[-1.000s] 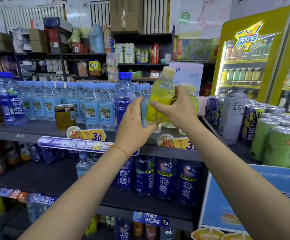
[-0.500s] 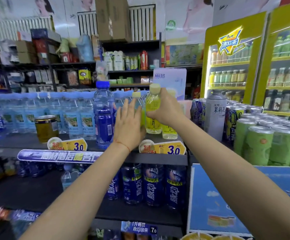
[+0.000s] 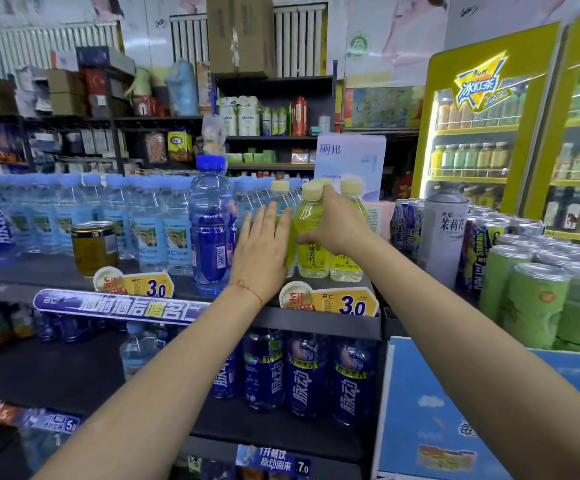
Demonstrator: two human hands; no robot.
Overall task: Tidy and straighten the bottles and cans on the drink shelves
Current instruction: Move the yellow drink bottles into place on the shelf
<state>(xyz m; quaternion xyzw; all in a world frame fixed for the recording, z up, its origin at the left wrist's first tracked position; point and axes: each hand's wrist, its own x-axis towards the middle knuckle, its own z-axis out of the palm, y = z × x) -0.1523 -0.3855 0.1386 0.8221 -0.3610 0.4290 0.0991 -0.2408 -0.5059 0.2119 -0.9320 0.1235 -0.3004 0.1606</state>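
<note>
Small yellow drink bottles with cream caps stand at the right end of the top shelf. My right hand grips the front yellow bottle around its upper body, thumb across its front. The bottle stands upright on the shelf. A second yellow bottle stands just right of it, and another sits behind to the left, mostly hidden. My left hand is flat with straight fingers, pressed against the left side of this yellow group. A tall blue bottle stands left of that hand.
A row of clear water bottles fills the shelf's back, with a gold can in front. Dark blue bottles line the lower shelf. Green cans and a white spray-style can stand at right; lit coolers behind.
The yellow bottle held up in my right hand has come down onto the shelf among the others. My left hand has flattened out against the group's left side.
</note>
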